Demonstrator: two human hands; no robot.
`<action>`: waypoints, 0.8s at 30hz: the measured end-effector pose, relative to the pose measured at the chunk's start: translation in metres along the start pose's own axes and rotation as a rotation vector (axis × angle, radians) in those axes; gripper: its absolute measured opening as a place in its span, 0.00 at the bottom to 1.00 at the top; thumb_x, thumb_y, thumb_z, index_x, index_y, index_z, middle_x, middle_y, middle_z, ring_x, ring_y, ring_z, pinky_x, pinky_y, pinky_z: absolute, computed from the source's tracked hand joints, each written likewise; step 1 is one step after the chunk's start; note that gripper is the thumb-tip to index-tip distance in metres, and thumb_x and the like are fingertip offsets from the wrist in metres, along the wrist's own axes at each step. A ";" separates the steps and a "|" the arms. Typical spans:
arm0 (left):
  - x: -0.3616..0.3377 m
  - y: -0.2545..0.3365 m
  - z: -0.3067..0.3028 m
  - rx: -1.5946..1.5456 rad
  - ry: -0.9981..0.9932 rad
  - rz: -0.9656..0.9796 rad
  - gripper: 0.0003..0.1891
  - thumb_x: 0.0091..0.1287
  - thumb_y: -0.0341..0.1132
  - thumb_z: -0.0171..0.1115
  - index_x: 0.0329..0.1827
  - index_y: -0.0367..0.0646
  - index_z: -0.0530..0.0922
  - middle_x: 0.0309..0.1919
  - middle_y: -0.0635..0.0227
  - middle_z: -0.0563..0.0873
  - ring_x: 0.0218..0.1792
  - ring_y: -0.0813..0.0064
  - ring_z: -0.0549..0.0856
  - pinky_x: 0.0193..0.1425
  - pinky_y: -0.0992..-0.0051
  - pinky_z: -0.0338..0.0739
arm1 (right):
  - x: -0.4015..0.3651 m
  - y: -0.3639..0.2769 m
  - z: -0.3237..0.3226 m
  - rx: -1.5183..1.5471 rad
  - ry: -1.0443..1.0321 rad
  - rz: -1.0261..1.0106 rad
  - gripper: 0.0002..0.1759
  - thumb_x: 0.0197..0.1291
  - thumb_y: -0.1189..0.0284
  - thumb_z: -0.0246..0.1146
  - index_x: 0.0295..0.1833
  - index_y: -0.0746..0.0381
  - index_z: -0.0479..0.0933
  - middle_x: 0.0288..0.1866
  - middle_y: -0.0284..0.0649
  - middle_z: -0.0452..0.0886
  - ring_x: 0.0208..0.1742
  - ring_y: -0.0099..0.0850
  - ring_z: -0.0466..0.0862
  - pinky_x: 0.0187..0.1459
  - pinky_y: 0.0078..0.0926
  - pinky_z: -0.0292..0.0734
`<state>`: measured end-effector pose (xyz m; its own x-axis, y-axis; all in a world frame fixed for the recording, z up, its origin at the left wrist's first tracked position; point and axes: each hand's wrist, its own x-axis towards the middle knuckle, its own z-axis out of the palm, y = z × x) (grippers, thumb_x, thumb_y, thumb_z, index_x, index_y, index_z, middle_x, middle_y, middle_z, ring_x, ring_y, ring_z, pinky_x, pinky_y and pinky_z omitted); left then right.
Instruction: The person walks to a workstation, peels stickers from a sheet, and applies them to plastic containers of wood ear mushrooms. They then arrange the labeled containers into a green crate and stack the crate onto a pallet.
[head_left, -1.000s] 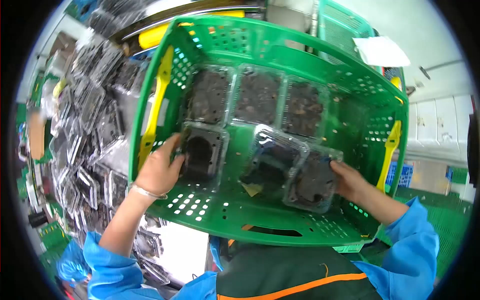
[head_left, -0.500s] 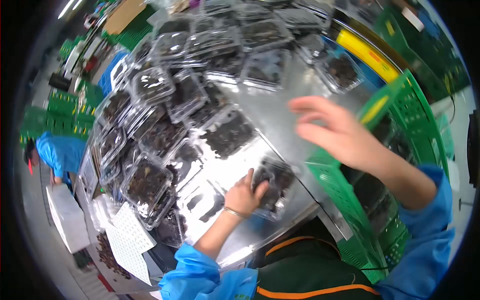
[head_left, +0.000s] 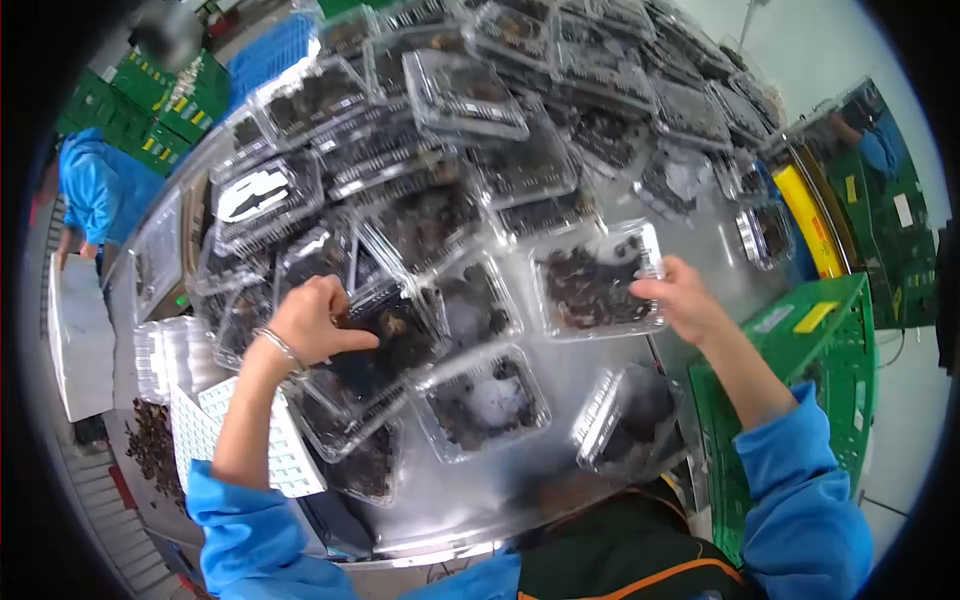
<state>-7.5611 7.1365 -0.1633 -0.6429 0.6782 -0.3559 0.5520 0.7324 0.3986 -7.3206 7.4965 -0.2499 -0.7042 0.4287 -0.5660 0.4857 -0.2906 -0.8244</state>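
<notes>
Leftward, the left hand (head_left: 310, 325) curls its fingers closed on a clear clamshell punnet (head_left: 390, 345) of dark produce, in the heap by the table's (head_left: 565, 375) near edge. Toward the right edge, the right hand (head_left: 685, 300) pinches a second punnet (head_left: 595, 285) by its rim. The thin plastic is probably light, bendy and slick, so corners give the firmest hold

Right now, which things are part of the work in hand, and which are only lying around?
In hand: left hand gripping the left clamshell; right hand pinching the right clamshell.
Lying about: clamshell pile, green crate, white perforated sheets, person in blue.
</notes>
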 end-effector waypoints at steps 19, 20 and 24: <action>-0.021 0.143 0.277 -1.289 -0.910 -0.375 0.16 0.60 0.36 0.58 0.48 0.37 0.72 0.42 0.61 0.81 0.37 0.70 0.81 0.40 0.72 0.78 | -0.222 0.172 -0.045 0.517 0.465 0.110 0.50 0.45 0.58 0.70 0.67 0.66 0.49 0.66 0.49 0.56 0.66 0.37 0.59 0.63 0.32 0.56; -0.027 0.152 0.271 -1.402 -0.913 -0.345 0.17 0.60 0.38 0.58 0.48 0.37 0.72 0.41 0.60 0.81 0.36 0.70 0.81 0.38 0.72 0.78 | -0.220 0.181 -0.046 0.451 0.458 0.115 0.50 0.43 0.55 0.70 0.66 0.67 0.52 0.64 0.49 0.59 0.65 0.36 0.61 0.62 0.32 0.58; -0.067 0.158 0.264 -1.744 -0.798 -0.443 0.18 0.59 0.41 0.56 0.48 0.38 0.73 0.37 0.59 0.81 0.33 0.71 0.80 0.31 0.75 0.77 | -0.219 0.184 -0.044 0.237 0.381 0.099 0.47 0.37 0.51 0.72 0.59 0.67 0.63 0.56 0.48 0.67 0.59 0.36 0.67 0.57 0.32 0.63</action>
<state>-7.2904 7.2229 -0.2995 0.0551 0.7279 -0.6835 -0.9083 0.3209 0.2684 -7.0539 7.3867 -0.2771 -0.3975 0.6602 -0.6373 0.3779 -0.5152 -0.7693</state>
